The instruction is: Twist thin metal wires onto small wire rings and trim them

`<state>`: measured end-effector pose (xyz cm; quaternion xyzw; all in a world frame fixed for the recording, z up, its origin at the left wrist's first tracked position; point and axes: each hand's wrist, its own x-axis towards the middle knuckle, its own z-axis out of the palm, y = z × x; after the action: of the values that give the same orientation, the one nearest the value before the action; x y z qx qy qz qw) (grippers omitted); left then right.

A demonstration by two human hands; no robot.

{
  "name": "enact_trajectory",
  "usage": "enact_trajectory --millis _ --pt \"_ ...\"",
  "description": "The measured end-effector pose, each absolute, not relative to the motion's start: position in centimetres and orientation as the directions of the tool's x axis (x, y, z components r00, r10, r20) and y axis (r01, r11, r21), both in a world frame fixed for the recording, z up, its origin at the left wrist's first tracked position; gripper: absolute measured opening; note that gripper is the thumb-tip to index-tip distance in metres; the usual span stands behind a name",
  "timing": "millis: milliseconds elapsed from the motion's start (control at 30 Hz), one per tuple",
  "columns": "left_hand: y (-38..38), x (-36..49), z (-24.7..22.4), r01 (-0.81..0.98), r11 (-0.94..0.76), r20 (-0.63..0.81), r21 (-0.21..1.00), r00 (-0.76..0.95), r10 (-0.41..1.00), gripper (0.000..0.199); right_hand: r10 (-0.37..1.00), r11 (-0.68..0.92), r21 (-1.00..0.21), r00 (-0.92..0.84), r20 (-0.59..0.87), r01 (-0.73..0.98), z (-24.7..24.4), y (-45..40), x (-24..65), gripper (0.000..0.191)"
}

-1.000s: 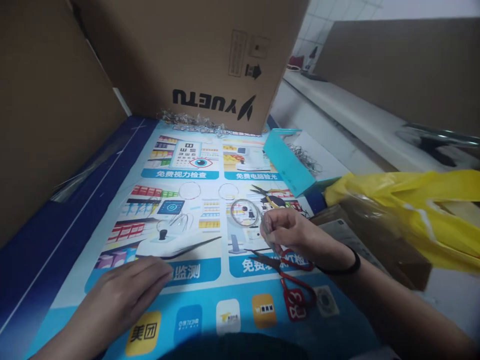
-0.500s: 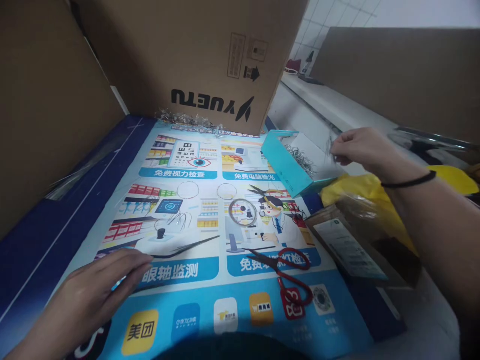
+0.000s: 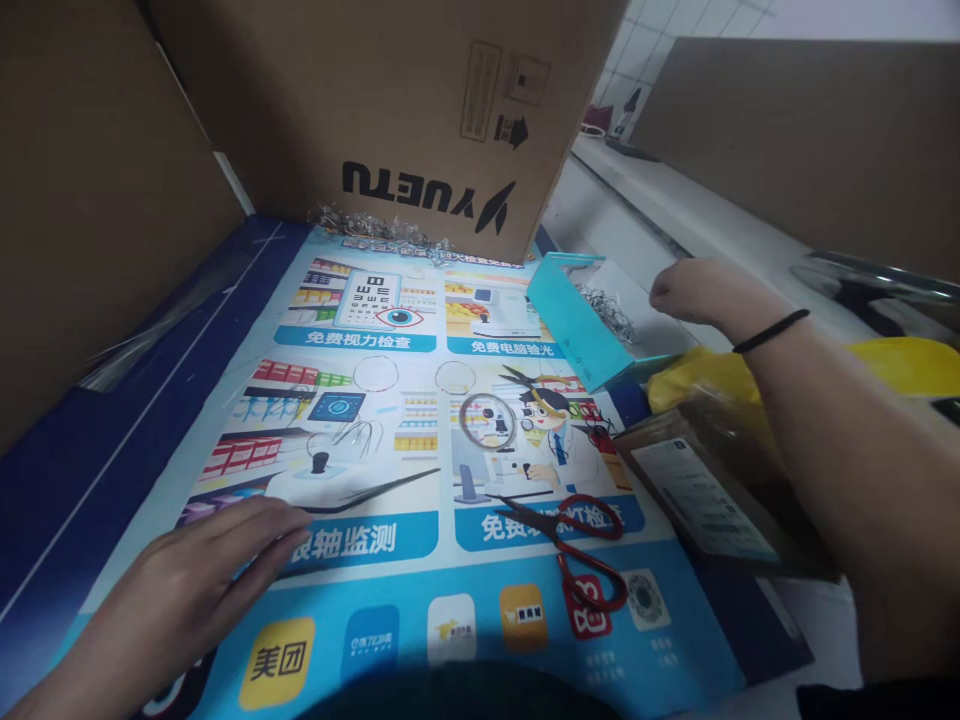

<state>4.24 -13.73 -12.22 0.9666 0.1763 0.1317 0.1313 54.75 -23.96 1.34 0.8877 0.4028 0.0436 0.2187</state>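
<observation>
My left hand (image 3: 217, 570) is at the lower left, thumb and forefinger closed at the near end of dark, slim tweezers (image 3: 375, 492) that point to the right. My right hand (image 3: 694, 290) hovers past the right end of a turquoise box (image 3: 581, 325), fingers curled together; whatever they hold, if anything, is hidden. Tangled silvery wire pieces (image 3: 611, 312) lie inside that box. On the printed mat (image 3: 480, 570) are two thin wire rings, the left ring (image 3: 376, 374) and the right ring (image 3: 455, 377), plus a thicker round coil (image 3: 487, 421).
Red-handled scissors (image 3: 570, 530) lie at front right, and small dark-bladed snips (image 3: 525, 378) behind the coil. A taped parcel (image 3: 705, 490) and yellow plastic (image 3: 690, 380) sit right. A cardboard box (image 3: 390, 110) closes off the back, with wire scraps (image 3: 382, 232) along its foot.
My right hand has shifted slightly, and the thin strand seen at its fingertips before no longer shows. The left hand and the tweezers are nearly still. The view has tilted a little.
</observation>
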Motion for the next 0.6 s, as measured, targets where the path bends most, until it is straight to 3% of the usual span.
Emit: enact_trajectory --millis 167,367,500,600 --pt "-14.3 4.4 -12.3 0.343 -0.873 0.218 0.346 0.876 0.431 0.017 0.840 -0.436 0.410 0.525 -0.133 0.801 -0.7 -23.8 47.9 0.024" --pt "-14.0 4.5 -13.0 0.322 -0.876 0.219 0.359 0.883 0.415 0.016 0.952 -0.098 0.321 0.183 -0.244 0.942 -5.7 -23.4 39.9 0.024" --pt "-13.6 4.1 -12.3 0.380 -0.848 0.233 0.369 0.846 0.480 0.015 0.973 -0.019 0.269 0.080 -0.216 0.963 -8.8 -22.9 38.8 0.028" --pt "-13.5 3.2 -11.1 0.477 -0.778 0.275 0.408 0.748 0.603 0.015 0.982 -0.012 0.230 0.054 -0.179 0.973 -10.1 -22.6 39.1 0.027"
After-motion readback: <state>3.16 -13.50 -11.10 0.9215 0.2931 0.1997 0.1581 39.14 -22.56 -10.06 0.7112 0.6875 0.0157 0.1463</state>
